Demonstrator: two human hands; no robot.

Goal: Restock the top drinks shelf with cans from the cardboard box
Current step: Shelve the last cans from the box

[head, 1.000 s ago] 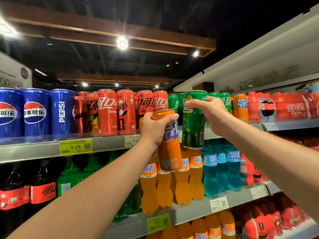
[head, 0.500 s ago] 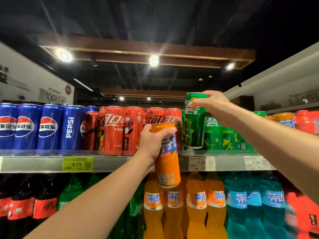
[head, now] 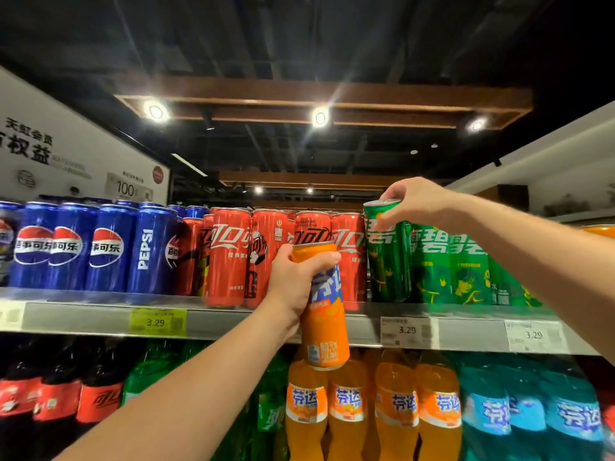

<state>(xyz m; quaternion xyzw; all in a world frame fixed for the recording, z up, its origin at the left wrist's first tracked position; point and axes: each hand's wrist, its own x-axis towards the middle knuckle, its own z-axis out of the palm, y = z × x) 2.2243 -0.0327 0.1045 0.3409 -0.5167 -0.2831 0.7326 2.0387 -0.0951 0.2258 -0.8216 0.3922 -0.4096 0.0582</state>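
Right hand (head: 420,204) pinches green can (head: 387,261) by its top rim. The can is upright at the front of the top shelf (head: 233,319), between red cans (head: 229,257) and green row (head: 466,264). Can't tell if its base is fully down. Left hand (head: 294,287) wraps orange can (head: 327,331), slightly tilted, overlapping the shelf's front rail in view.

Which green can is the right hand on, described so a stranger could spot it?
Look along the top shelf, past the blue cans and red cans to the green row. The green can is the leftmost one there, right beside the red cans. Only it has the right hand gripping its rim from above.
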